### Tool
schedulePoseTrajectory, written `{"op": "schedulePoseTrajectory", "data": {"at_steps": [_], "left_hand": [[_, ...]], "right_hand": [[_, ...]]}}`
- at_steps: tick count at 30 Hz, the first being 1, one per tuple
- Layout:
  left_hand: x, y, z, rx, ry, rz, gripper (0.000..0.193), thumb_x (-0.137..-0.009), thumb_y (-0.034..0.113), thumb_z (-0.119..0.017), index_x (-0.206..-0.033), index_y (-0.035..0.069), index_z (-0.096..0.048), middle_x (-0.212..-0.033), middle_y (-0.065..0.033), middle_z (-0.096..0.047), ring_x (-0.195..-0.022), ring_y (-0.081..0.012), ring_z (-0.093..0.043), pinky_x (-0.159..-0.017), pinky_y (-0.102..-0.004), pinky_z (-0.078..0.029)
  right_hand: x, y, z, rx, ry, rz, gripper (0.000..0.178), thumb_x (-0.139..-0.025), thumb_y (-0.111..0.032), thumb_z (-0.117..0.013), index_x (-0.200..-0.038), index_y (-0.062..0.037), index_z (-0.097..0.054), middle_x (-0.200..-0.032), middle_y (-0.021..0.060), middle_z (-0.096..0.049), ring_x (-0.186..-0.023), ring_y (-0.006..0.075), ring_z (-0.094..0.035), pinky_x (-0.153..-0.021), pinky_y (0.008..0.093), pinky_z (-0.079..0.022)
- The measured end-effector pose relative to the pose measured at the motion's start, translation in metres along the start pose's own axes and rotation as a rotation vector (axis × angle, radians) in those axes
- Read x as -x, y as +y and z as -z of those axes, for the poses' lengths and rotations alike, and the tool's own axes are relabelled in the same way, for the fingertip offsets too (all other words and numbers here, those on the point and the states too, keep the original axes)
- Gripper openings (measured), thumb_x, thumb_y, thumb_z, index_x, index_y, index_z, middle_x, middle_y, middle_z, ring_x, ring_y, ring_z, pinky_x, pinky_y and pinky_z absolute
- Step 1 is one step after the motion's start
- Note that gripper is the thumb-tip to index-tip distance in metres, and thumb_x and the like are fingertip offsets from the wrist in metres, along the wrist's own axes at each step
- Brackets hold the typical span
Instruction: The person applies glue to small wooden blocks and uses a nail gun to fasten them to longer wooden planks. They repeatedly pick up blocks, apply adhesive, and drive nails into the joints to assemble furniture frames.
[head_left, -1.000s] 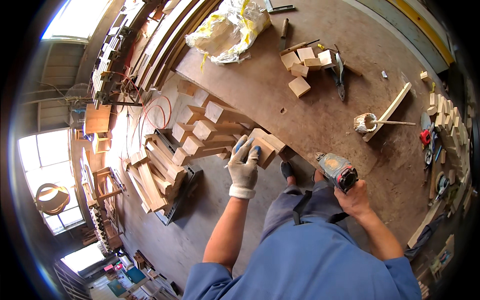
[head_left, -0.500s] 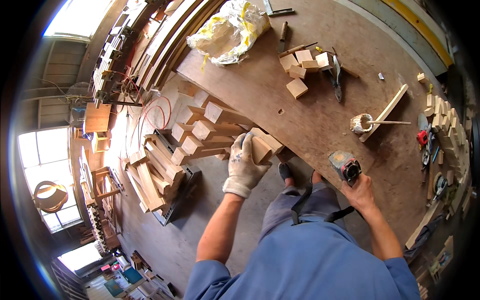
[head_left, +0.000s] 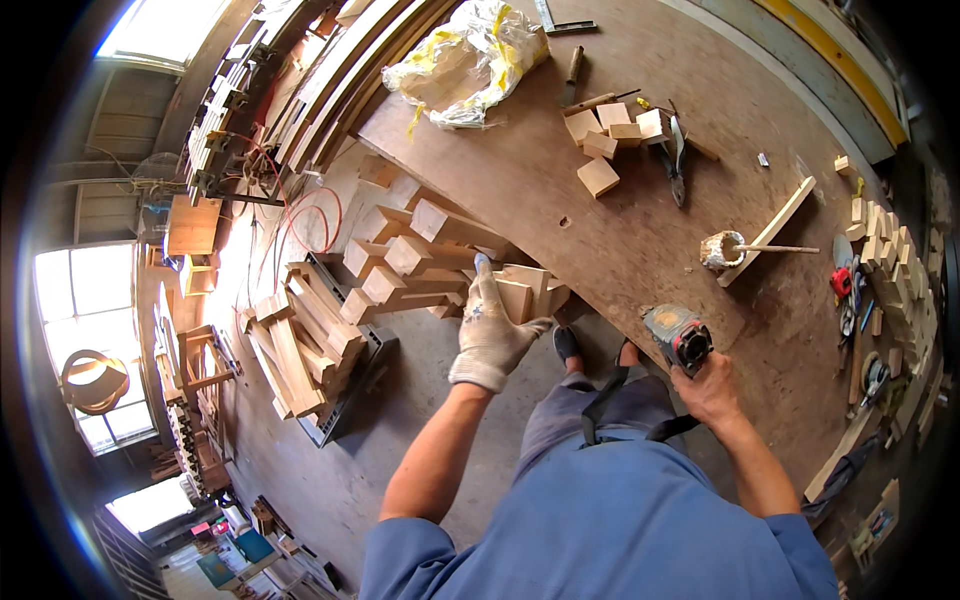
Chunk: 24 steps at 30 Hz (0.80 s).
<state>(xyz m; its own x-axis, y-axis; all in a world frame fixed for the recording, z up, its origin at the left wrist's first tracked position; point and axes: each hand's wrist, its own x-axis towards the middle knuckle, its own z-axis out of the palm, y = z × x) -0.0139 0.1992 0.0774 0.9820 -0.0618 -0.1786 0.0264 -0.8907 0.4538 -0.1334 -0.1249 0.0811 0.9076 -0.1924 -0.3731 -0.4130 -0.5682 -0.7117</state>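
Observation:
My left hand (head_left: 492, 335), in a pale knit work glove, has its fingers stretched out and the thumb apart. It is beside the end of a short squared timber (head_left: 514, 301) at the table's near edge; whether it touches the wood I cannot tell. My right hand (head_left: 708, 386) is wrapped round the handle of a grey and red power drill (head_left: 677, 334). The drill is over the near edge of the brown worktable (head_left: 640, 240); its front end is hard to make out. Left of my gloved hand, several thick squared timbers (head_left: 428, 257) project from beside the table.
Wood blocks (head_left: 598, 177) and pliers (head_left: 676, 170) lie on the far part of the table, near a crumpled plastic bag (head_left: 470, 65). A glue pot (head_left: 718, 250) with a stick stands by a wooden strip (head_left: 775, 228). Stacked timbers (head_left: 305, 350) rest on a metal-framed stand at left.
My left hand has loosened from the short timber, its fingers now straighter and thumb spread. My right hand and the drill have shifted slightly left.

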Motion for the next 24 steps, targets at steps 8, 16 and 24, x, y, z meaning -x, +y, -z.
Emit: {"op": "schedulePoseTrajectory", "data": {"at_steps": [8, 16, 24], "left_hand": [[-0.024, 0.002, 0.033, -0.152, -0.284, -0.418, 0.111, -0.068, 0.009, -0.087, -0.165, 0.009, -0.032, -0.148, -0.0211, -0.056, -0.137, -0.0416, -0.054, -0.117, -0.0474, -0.046], [-0.026, 0.012, 0.038, -0.353, -0.290, -0.597, 0.105, -0.069, 0.001, -0.084, -0.164, 0.010, -0.038, -0.162, -0.0209, -0.041, -0.150, -0.0440, -0.039, -0.127, -0.0536, -0.033], [0.007, -0.035, -0.028, 0.500, 0.134, -0.086, 0.086, -0.091, 0.025, -0.082, -0.161, 0.001, -0.040, -0.160, -0.0279, -0.043, -0.148, -0.0425, -0.044, -0.124, -0.0479, -0.036]], "right_hand": [[-0.001, 0.004, -0.007, -0.100, -0.076, 0.041, 0.021, -0.078, -0.019, -0.076, -0.086, 0.0001, -0.070, -0.074, 0.0225, -0.070, -0.076, 0.0442, -0.073, -0.068, 0.0473, -0.057], [-0.004, -0.027, -0.006, -0.101, -0.064, 0.260, 0.015, -0.080, -0.015, -0.075, -0.089, -0.0041, -0.070, -0.075, 0.0210, -0.070, -0.075, 0.0435, -0.072, -0.067, 0.0483, -0.058], [-0.015, -0.029, -0.017, -0.083, -0.130, 0.454, 0.016, -0.080, -0.014, -0.076, -0.084, -0.0058, -0.063, -0.070, 0.0184, -0.066, -0.069, 0.0454, -0.068, -0.062, 0.0499, -0.055]]}}
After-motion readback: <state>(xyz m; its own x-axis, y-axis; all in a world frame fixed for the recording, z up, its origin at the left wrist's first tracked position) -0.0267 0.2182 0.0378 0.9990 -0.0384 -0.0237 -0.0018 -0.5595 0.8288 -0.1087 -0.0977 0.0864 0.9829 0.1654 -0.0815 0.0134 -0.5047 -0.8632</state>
